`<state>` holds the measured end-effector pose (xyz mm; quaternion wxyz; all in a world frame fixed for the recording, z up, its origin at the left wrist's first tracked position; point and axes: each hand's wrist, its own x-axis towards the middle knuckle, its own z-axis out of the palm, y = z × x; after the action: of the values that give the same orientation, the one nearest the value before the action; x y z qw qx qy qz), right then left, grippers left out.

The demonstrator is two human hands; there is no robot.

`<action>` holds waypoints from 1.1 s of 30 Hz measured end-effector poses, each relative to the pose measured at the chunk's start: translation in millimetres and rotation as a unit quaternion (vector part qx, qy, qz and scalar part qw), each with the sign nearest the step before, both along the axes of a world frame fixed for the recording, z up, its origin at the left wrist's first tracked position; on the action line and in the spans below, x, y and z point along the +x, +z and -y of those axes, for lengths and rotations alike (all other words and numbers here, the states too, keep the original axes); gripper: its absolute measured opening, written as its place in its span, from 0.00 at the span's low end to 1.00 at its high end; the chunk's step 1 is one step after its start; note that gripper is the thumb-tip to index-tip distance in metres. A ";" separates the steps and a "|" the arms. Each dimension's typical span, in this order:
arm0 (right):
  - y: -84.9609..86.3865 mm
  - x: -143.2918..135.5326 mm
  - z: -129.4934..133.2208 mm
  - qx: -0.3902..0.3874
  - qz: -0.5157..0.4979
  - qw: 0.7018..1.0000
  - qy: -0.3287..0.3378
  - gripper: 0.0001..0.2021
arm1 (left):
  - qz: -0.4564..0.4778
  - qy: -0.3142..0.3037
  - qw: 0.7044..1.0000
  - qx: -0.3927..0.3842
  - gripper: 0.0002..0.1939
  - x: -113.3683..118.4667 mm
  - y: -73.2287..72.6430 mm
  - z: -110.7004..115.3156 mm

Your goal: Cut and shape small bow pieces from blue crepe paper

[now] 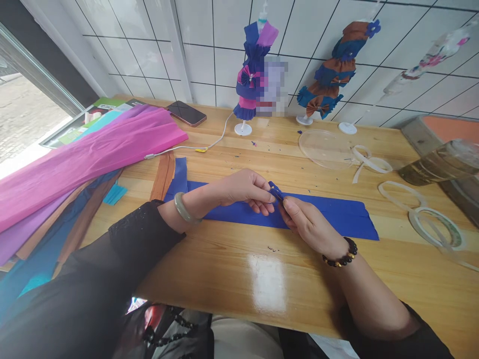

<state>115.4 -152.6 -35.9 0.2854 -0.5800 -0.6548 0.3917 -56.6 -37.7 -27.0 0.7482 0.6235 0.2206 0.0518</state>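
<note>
A small dark-blue crepe paper piece (276, 190), folded or gathered with a looped top, is held between my two hands above the table. My left hand (249, 191), with a pale bangle at the wrist, pinches its left side between thumb and finger. From the lower right, my right hand (304, 219) pinches its lower end; a beaded bracelet circles that wrist. Something dark shows at the right fingertips, too small to name. Beneath both hands, a long strip of blue crepe paper (333, 214) lies flat on the wooden table (209, 269).
Pink crepe paper (112, 134) and other colours are heaped at the left. A phone (187, 113) lies behind, near a white cable (224, 130). Paper-dressed stands (243, 129) line the tiled wall. At the right are a clear disc (325, 148), tape rolls (436, 227) and a bottle (441, 162).
</note>
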 end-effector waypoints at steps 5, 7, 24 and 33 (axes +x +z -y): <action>0.5 0.1 -0.3 0.008 0.018 1.000 0.008 0.20 | -0.003 -0.004 1.000 0.001 0.09 0.4 0.9 -0.1; 0.3 0.1 -0.3 0.008 0.018 1.000 0.007 0.20 | -0.002 -0.002 1.000 0.003 0.09 0.4 0.9 -0.2; -3.6 -1.5 -0.9 -0.003 -0.030 1.000 -0.007 0.20 | -0.018 -0.004 0.999 -0.051 0.08 -0.5 2.1 0.9; -3.1 -7.1 -1.5 -0.065 -0.104 0.991 -0.060 0.21 | 0.015 -0.014 0.996 -0.088 0.13 -4.3 3.2 -3.3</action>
<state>108.3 -151.1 -39.0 0.3369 -0.5912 -0.5589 0.4740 -60.8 -34.5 -23.8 0.8039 0.5577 0.2041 0.0316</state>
